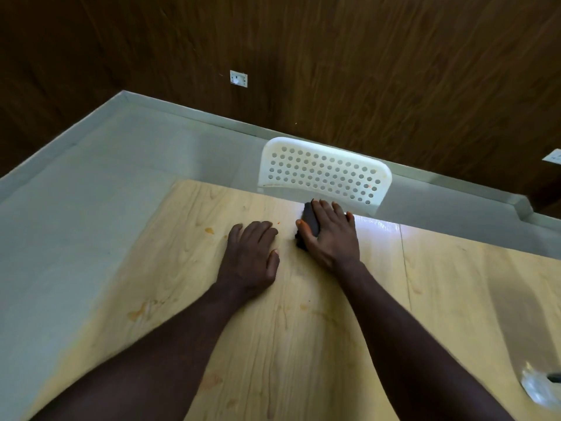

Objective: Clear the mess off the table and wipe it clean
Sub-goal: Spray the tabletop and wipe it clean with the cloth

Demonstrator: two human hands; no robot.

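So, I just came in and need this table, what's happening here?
A person is wiping the wooden table. Their right hand presses a dark cloth flat near the far edge, just in front of a white perforated chair back. The left hand rests on the tabletop beside it, holding nothing. Orange stains show on the left part, so the wiping is not yet done.

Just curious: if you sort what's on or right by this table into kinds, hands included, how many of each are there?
hands: 2, left hand resting on the tabletop, right hand pressing the cloth
dark cloth: 1
white perforated chair: 1
crumpled clear plastic: 1
Total: 5
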